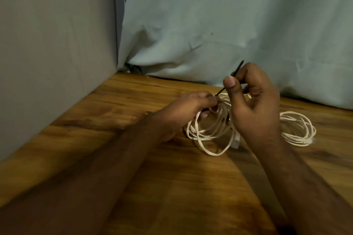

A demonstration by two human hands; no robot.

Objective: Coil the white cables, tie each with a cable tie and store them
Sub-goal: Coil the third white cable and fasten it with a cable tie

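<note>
A coil of white cable (210, 131) lies on the wooden table (133, 158), its upper part gathered in my left hand (193, 107), whose fingers curl round the bundle. A thin black cable tie (221, 91) runs from that bundle up and to the right. My right hand (254, 97) pinches the tie's tail between thumb and fingers, and the tip sticks out above the hand. A second white cable coil (298, 129) lies on the table to the right, partly hidden behind my right hand.
A grey panel (57, 44) stands along the table's left side. A pale blue cloth (229, 25) hangs at the back and drapes onto the table's far edge. Bare wood stretches across the near part of the table.
</note>
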